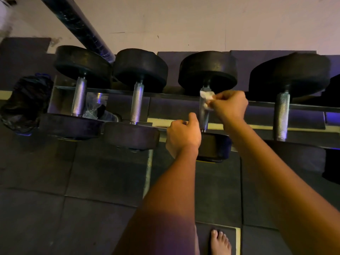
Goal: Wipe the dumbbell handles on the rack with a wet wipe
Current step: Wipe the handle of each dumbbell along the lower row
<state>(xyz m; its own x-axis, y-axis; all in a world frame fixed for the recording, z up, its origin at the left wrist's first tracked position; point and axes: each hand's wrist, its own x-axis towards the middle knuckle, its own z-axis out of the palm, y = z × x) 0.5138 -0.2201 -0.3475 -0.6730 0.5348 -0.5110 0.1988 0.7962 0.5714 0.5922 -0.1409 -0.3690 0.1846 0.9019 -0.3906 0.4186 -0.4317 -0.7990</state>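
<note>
Evidently mid-task: your right hand [228, 105] pinches the wet wipe [207, 96] onto the third handle [203, 116]; your left hand [182, 133] curls beside it, hold unclear. The fourth handle [281, 116], right of it, probably remains.

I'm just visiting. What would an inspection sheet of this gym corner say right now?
Surface: metal rack carrying four dumbbells.
Job's things: wet wipe pressed on the third dumbbell's handle.
Clutter: crumpled clear plastic between the first two dumbbells; dark bag at the left.
Hands: right hand pinches the wipe; left hand curled by the handle's near end, hold unclear.
Cables: nothing seen.
Surroundings: rubber floor mats, pale wall, leaning black pole, bare foot.
</note>
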